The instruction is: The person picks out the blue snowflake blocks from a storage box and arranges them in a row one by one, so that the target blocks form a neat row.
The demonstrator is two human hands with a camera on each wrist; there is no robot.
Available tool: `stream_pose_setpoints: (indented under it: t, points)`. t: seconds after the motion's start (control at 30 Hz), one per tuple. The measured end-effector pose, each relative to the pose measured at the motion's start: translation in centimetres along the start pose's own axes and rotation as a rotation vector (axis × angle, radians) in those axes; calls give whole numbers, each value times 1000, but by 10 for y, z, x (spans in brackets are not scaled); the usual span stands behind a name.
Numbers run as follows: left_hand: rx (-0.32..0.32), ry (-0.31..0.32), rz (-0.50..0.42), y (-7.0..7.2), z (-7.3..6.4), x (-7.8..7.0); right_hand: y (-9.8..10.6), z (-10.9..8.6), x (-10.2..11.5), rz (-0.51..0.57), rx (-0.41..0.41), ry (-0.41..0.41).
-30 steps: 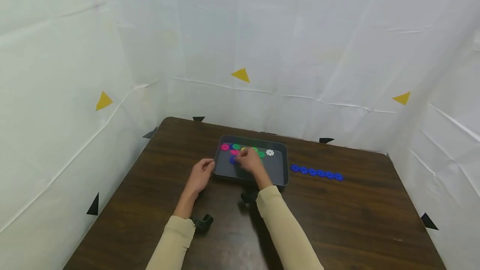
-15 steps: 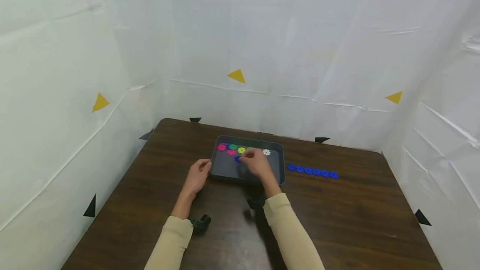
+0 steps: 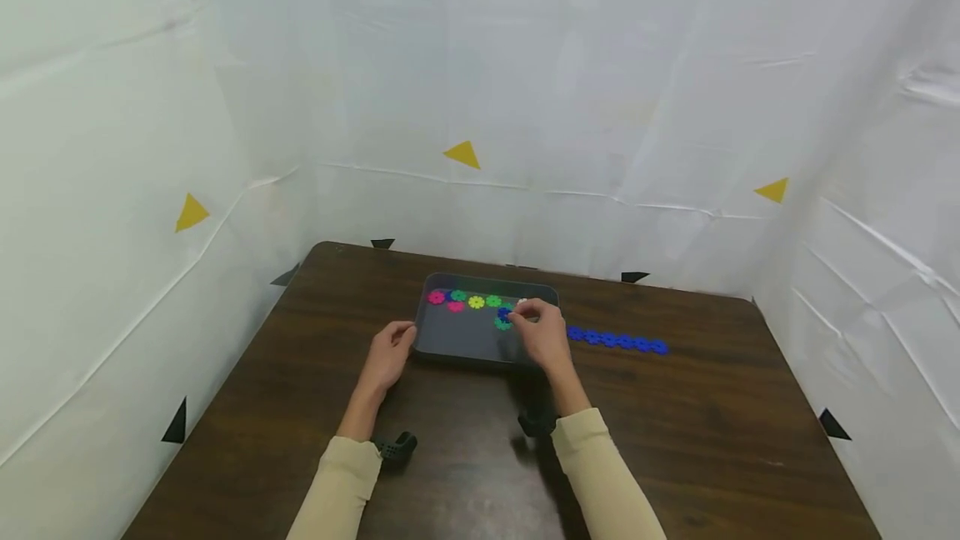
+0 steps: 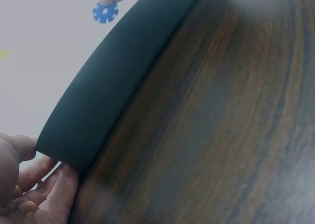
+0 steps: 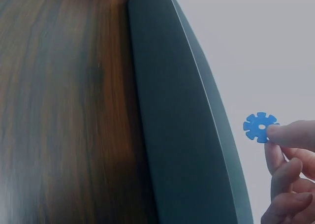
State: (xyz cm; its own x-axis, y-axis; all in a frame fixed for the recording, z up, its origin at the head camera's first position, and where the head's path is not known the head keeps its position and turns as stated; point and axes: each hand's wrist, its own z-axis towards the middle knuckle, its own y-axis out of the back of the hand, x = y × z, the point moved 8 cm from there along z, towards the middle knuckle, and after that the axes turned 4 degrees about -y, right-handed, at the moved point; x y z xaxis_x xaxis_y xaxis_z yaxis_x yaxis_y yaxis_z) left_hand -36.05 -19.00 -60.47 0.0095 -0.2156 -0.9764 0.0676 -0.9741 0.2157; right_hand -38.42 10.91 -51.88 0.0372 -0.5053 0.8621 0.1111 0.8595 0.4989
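Between thumb and fingers, my right hand [image 3: 543,336] pinches a blue notched disc [image 5: 261,126], flower-shaped with a small centre hole, raised above the right part of the dark grey tray [image 3: 465,348]. At the tray's near left corner, my left hand [image 3: 387,355] grips its edge, thumb at the rim and fingers against the outside. Inside the tray lie more such discs: pink [image 3: 436,297], yellow [image 3: 476,302], green [image 3: 493,301] and others. A white one is mostly hidden behind my right hand.
Right of the tray, a row of several blue discs [image 3: 617,341] lies on the brown wooden table [image 3: 705,423]. White sheeting [image 3: 525,90] with yellow and black triangles surrounds the table at the back and sides.
My right hand has lifted the blue disc from the tray's left-middle area and carried it to the right. My left hand stays at the tray corner. The head view has shifted slightly.
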Motion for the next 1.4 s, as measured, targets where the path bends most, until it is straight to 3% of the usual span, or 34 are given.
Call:
stream_pose_setpoints:
  t: [0.47, 0.77, 1.03, 1.4]
  points:
    - [-13, 4, 29, 12, 2, 0, 59, -4, -27, 2, -73, -36]
    - [-21, 5, 15, 10, 2, 0, 116, -8, -61, -37, -157, -81]
    - [-18, 14, 13, 12, 0, -1, 168, -10, -93, -24, -222, -208]
    - [-14, 26, 4, 8, -2, -1, 223, -16, -149, 30, -274, -382]
